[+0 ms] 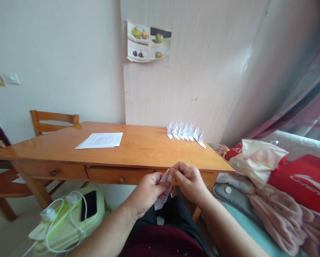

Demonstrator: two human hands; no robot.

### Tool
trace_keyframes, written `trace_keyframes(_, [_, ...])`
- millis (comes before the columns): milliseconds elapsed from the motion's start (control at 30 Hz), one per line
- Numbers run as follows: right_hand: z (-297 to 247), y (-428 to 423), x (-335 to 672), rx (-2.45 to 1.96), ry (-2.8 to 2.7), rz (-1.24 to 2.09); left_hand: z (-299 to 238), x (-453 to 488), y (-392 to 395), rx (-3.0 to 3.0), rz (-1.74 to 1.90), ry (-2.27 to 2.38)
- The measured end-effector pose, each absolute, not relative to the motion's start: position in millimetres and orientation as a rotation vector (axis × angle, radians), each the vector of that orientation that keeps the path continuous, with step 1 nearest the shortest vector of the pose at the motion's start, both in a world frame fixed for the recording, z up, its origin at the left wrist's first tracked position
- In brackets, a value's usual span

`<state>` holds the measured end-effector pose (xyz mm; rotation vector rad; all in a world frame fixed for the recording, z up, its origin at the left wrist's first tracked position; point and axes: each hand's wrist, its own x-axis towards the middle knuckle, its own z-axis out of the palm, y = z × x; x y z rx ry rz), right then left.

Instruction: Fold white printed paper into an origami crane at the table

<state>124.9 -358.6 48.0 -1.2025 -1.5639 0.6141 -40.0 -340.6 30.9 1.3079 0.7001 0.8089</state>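
Note:
My left hand [154,186] pinches a folded piece of white paper [161,202] between thumb and fingers, just in front of the table edge and above my lap. With its fingertips, my right hand [186,178] grips the pointed upper end of the same paper. The paper is narrow and creased, with its lower part hanging below my left thumb. On the table's far right side stand several folded paper cranes [186,132] in close rows. Farther left lies a stack of printed paper sheets [100,140].
The wooden table [144,150] has drawers along its front. At lower left, a pale green stool [97,217] bears a phone [89,205], a power strip and cables. A wooden chair [54,121] stands behind left. Bags and a pink blanket [279,217] lie at right.

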Motion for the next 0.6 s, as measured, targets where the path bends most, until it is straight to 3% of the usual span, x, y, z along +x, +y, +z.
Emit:
trace_keyframes(467, [28.0,-358.1,130.6,-1.081,-1.452,0.838,27.8,-34.4,-336.4,1.235,0.885,0.732])
trace_keyframes(600, [16.9,-358.1,126.2,-1.093,-1.486,0.729,29.8,-32.5,-336.7,1.244,0.911,0.763])
